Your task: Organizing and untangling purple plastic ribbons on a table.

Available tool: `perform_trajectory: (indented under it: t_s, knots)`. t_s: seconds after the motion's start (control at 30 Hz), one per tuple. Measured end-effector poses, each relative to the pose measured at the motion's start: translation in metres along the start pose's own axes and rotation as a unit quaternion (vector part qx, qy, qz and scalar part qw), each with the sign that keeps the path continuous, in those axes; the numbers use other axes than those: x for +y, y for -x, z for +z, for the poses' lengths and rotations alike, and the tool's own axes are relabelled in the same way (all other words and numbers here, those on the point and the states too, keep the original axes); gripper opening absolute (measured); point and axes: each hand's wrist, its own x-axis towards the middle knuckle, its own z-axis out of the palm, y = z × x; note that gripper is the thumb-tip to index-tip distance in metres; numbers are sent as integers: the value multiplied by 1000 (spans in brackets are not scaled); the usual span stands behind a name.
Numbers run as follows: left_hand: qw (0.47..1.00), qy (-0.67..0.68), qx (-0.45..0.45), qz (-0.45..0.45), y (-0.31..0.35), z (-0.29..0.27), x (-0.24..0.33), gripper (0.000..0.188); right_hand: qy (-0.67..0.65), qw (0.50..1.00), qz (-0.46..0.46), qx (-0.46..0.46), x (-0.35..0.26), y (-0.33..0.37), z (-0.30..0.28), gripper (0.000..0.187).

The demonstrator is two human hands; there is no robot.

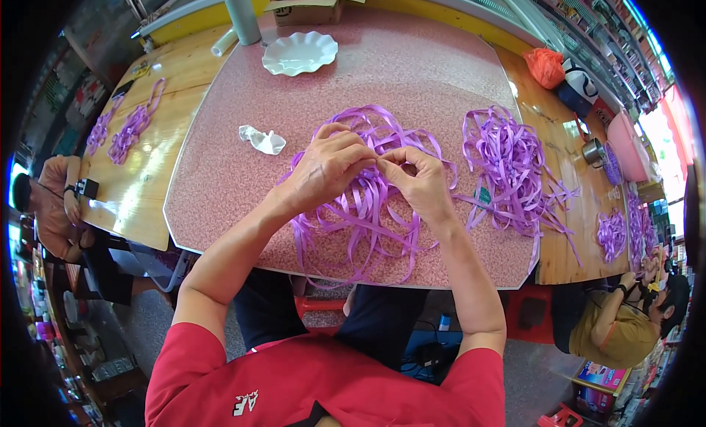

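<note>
A loose heap of purple ribbon [368,199] spreads over the pink speckled mat in front of me, some loops reaching the near edge. Over its middle my left hand [331,164] and my right hand [418,178] meet, fingertips almost touching. Both hands are closed in a pinch on the purple ribbon; the exact bit between the fingers is mostly hidden. To the right of my right hand lies a second, denser pile of purple ribbon strips [507,169], with a small green piece [483,195] showing in it. A crumpled white tissue [262,140] lies left of the heap.
A white scalloped plate [300,55] stands farther back, near a grey-green cylinder [241,15] and an open cardboard box [307,12]. More purple ribbon bundles [131,135] lie on the wooden table to the left. People sit at both sides; an orange bag [545,68] is back right.
</note>
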Motion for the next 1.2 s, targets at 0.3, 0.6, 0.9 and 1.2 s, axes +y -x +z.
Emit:
perform_trajectory:
  t_s: [0.3,0.6,0.9,1.2]
  knots:
    - [999,26,22,-42,-1,6,1,15,-15,999,-12,-50,9,-14,-9,12]
    - [679,657,25,-326,9,10,-8,15,-196,980,21,-38,9,-19,-26,12]
    - [740,585,119,-310,16,19,-13,8,-128,992,5,4,22,-14,8,6]
    - [998,-2,38,48,2,11,-5,19,-168,979,110,-35,27,-16,5,16]
